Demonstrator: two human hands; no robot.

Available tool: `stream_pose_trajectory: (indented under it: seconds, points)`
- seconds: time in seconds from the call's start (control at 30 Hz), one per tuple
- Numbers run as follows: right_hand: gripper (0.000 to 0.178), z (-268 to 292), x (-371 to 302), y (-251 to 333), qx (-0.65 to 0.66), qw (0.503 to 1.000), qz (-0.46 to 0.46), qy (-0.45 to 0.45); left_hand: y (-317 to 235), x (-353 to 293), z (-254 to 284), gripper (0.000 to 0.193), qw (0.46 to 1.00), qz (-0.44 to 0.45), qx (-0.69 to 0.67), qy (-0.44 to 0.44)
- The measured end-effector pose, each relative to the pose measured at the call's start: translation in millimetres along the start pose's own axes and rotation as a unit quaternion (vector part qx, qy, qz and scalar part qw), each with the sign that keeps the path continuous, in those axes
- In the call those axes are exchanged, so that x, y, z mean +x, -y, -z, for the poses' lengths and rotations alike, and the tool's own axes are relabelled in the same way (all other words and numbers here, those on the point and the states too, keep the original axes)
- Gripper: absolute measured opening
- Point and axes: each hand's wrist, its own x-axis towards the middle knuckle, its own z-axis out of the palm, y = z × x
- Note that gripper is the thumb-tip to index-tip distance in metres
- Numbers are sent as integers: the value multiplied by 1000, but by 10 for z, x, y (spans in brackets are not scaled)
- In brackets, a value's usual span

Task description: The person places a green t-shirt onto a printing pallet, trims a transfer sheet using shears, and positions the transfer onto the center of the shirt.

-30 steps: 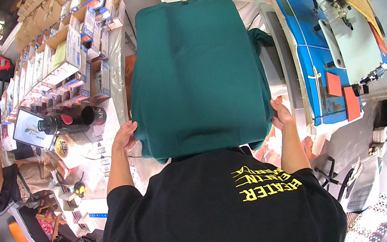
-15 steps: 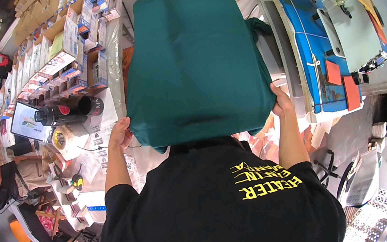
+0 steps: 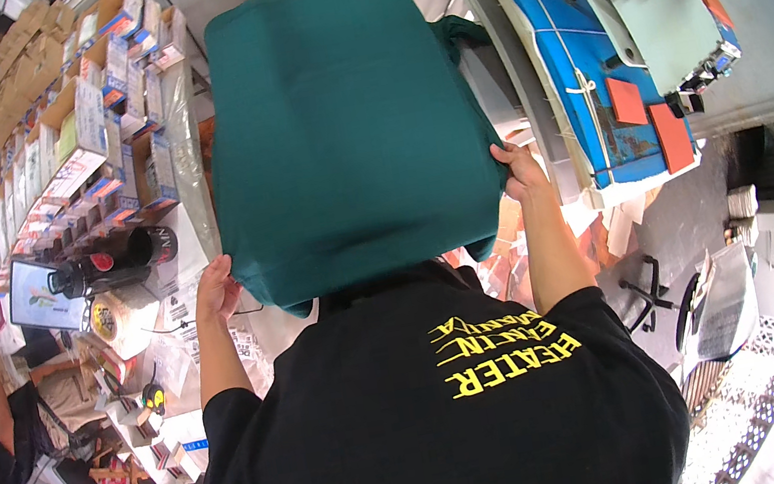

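Note:
A dark green shirt [image 3: 344, 127] lies stretched smooth over a wide, flat board shape in front of me, its collar at the far end. The board itself is covered by the cloth. At the near left corner, my left hand [image 3: 217, 289] has its fingers closed at the shirt's edge. My right hand [image 3: 523, 170] pinches the shirt's right side a little higher up. A loose green sleeve [image 3: 463, 30] hangs bunched off the far right side.
Cardboard boxes [image 3: 80, 123] stand stacked on the left. Nearer are a black bottle [image 3: 103, 270], a tablet [image 3: 46, 294] and a tape roll [image 3: 103, 317]. On the right sits a blue padded board [image 3: 548, 44] with cord. Another person [image 3: 14, 433] is at far left.
The view has shifted, so the shirt and surroundings sit further left. My right hand has moved slightly up along the shirt's side; both hands stay at its edges.

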Motion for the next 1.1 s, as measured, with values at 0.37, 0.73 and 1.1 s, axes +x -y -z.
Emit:
stream_pose_trajectory:
  seconds: [0.37,0.73,1.1]
  points:
    - [18,289,123,-58,-71,997,20,-3,-2,46,49,20,1000,1,-17,-6]
    - [24,240,-242,-24,34,997,75,-7,98,-22,-49,33,999,-8,-51,1]
    - [21,564,-332,-136,-144,989,40,-18,214,-285,-66,25,996,-45,-75,-23]
